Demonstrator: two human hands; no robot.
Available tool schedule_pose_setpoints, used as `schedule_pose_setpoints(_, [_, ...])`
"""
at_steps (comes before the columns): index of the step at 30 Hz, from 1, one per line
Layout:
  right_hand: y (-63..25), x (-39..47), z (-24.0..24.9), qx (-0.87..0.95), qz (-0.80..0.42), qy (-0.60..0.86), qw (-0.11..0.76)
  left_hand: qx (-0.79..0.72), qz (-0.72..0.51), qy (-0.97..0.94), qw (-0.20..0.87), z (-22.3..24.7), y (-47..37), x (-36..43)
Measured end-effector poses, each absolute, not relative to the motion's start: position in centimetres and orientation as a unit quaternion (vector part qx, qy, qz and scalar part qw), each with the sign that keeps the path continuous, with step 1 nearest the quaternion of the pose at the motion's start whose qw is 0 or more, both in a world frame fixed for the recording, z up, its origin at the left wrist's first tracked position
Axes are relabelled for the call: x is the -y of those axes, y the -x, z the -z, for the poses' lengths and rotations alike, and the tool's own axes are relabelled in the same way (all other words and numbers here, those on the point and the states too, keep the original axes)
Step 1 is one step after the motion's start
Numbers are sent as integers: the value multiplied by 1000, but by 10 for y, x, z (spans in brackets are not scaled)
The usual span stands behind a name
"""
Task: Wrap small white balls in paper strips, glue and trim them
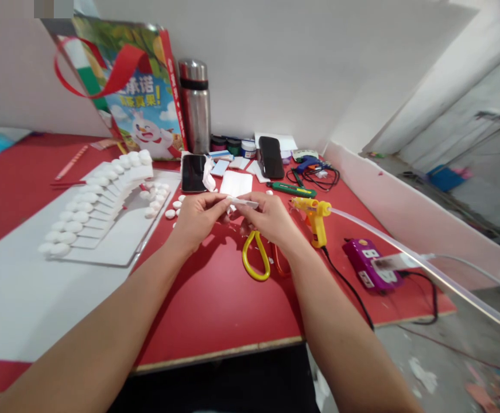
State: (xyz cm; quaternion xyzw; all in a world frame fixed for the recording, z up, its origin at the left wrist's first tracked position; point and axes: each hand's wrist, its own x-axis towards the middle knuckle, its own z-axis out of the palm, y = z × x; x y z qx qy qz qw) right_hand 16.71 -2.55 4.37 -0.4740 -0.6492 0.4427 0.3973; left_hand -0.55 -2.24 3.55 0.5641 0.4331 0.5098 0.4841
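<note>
We judge the step in hand to be close handling of one small strip (247,202), left of the glue gun (317,221), above the surface (228,310). Our left hand (202,218) and right hand (271,218) both have their fingers closed on it in a pinch; its far detail is too blurred to read. The next move, we think, calls for light, steady fingertips.

Counting, we have one glue gun; left of it, one yellow loop (245,261) and one red loop (277,262); beyond it and leftward, two phones (271,158), three jars (248,149) and one flask (198,109); far left of it, one fan (103,209), its discs overlapping too much to count.
</note>
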Motion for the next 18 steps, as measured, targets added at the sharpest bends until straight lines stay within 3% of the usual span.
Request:
schedule_pose_setpoints(10, [-157,31,-49,563,-500,443,485,-389,-526,-470,593,-29,5,18])
schedule_pose_setpoints(18, [-160,28,-47,573,-487,451,481,-379,-530,-470,595,-27,7,17])
